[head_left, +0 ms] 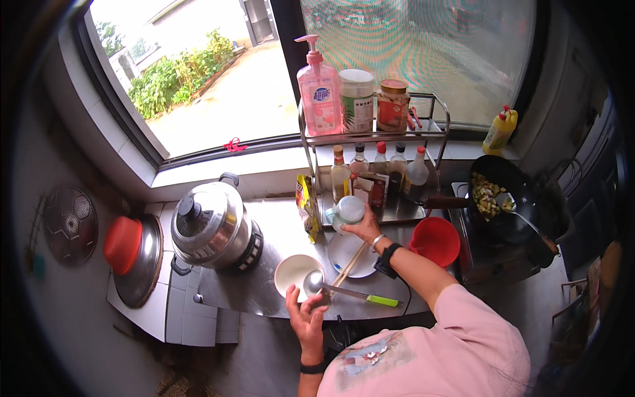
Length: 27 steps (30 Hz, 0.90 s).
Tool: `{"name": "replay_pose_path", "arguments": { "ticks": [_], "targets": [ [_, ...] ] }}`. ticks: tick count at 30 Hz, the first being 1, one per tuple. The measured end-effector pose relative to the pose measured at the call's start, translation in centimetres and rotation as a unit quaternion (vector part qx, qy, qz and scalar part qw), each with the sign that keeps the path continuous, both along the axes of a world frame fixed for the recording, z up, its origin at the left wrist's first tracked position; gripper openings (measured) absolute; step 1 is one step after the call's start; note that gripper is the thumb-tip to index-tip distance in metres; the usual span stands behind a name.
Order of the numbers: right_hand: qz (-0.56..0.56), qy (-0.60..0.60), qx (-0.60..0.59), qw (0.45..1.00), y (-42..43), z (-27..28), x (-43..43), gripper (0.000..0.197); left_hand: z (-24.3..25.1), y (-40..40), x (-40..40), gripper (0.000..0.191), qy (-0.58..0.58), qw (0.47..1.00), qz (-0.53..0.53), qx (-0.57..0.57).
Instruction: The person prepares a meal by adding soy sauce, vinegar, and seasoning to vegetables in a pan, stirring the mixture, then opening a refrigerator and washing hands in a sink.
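Observation:
My right hand [366, 227] grips a small seasoning jar [350, 209] with a pale round top at the front of the metal rack. My left hand [306, 320] has its fingers apart and holds nothing, just in front of a white bowl [292, 265]. Across the bowl's right side lies the head of a steel ladle [314, 282], its green handle pointing right. Wooden chopsticks [353, 260] rest over a white plate [337, 253], which sits partly beneath my right forearm.
A lidded steel pot [211, 223] stands left on the steel counter. Several bottles [359, 161] and a packet [307, 206] crowd the rack [374, 139]. Right of my forearm is a red basin [436, 240]. Farther right, a wok [526, 208] holds diced food [486, 196] and a spatula [533, 228].

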State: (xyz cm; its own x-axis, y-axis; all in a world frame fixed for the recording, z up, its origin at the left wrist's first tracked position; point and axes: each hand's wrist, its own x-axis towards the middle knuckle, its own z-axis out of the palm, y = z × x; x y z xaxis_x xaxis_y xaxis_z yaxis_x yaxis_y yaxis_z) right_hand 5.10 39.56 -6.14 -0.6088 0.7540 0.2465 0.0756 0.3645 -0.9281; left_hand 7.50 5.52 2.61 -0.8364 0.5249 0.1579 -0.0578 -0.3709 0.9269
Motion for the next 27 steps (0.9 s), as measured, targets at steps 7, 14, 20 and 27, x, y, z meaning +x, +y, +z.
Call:
{"name": "replay_pose_path", "arguments": {
  "ticks": [7,14,20,27],
  "targets": [
    [-0.212,-0.127,-0.001,0.969,1.1,-6.4,-6.9,0.093,-1.1,-5.5,-0.8,0.067,0.025,0.997,0.068,-0.022],
    [-0.221,-0.167,0.034,0.960,0.8,-6.2,-6.5,0.073,-0.6,-5.2,-1.4,0.044,0.015,0.997,0.060,-0.040],
    [-0.098,-0.034,0.176,0.979,-4.1,13.6,15.6,0.051,-1.4,-3.2,-2.9,0.033,0.035,0.995,0.088,-0.034],
    [-0.395,-0.576,0.278,0.659,4.3,24.3,46.8,0.052,-0.4,0.6,-0.8,0.029,0.083,0.995,0.059,0.021]
  ]
}}
